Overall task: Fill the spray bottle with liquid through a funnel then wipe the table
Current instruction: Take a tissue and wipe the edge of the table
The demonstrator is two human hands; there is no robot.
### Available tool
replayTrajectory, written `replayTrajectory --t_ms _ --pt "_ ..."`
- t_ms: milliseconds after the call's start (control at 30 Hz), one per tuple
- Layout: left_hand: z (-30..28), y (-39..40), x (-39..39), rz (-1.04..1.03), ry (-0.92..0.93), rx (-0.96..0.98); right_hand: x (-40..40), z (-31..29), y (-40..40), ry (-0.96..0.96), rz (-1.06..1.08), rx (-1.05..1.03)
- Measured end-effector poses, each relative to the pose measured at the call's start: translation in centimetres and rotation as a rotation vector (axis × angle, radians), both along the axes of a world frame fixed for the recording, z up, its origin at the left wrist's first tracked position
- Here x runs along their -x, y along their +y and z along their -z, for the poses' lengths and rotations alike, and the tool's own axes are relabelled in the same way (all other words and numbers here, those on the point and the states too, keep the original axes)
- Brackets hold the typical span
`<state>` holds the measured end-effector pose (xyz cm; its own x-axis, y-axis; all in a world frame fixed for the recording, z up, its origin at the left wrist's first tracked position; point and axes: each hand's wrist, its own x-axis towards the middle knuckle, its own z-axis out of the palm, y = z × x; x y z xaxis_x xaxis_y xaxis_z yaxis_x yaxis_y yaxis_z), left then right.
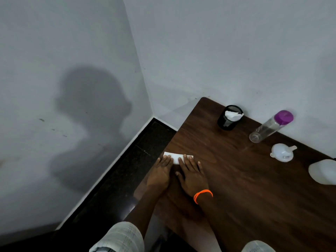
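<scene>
1. Nearest the camera, two light sleeves [120,237] show at the bottom edge, and both forearms reach forward over the near-left edge of the dark wooden table [236,206].
2. The left hand [161,171] lies flat with straight fingers, its fingertips pressing the left end of a folded white tissue [177,158]; it grips nothing.
3. The right hand [192,176], with an orange band [202,195] on its wrist, lies flat just beside the left, its straight fingers pressing the tissue's right part; it too holds nothing.
4. The tissue sits close to the table's left edge, beyond which the dark floor [116,188] runs along a white skirting to the room corner.
5. To the right of the hands a broad stretch of bare wood extends toward the right edge of the view.
6. At the right edge, a whitish translucent container [323,172] is cut off by the frame.
7. Farther back, a white funnel [282,151] lies on the table, near the base of a clear bottle with a purple cap [271,126], which stands close to the back wall.
8. A black mesh cup [229,118] holding crumpled white paper stands near the table's far edge, left of the bottle.
9. The grey wall [218,51] borders the table's far side; a person's shadow falls on the left wall.
</scene>
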<state>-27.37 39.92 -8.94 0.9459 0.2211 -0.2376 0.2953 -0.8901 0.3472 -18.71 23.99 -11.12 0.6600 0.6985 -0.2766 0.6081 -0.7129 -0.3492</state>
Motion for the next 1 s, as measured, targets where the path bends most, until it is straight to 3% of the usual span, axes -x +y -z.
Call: replayTrajectory --t_ms 367,600,767,1000 --pt "0.2 -6.2 8.5 -0.081 -0.002 0.035 6.8 0.7 -6.4 -0.099 -0.139 -0.031" --pt "-0.2 -12.2 11.2 -0.082 0.073 0.085 9.5 0.6 -11.6 -0.084 -0.064 -0.028" --pt "0.8 -14.6 9.9 0.023 0.089 0.087 9.5 0.5 -15.0 -0.075 0.020 0.007" --pt "0.1 -13.2 2.1 0.238 0.122 0.001 5.5 0.7 -15.8 -0.079 0.154 0.018"
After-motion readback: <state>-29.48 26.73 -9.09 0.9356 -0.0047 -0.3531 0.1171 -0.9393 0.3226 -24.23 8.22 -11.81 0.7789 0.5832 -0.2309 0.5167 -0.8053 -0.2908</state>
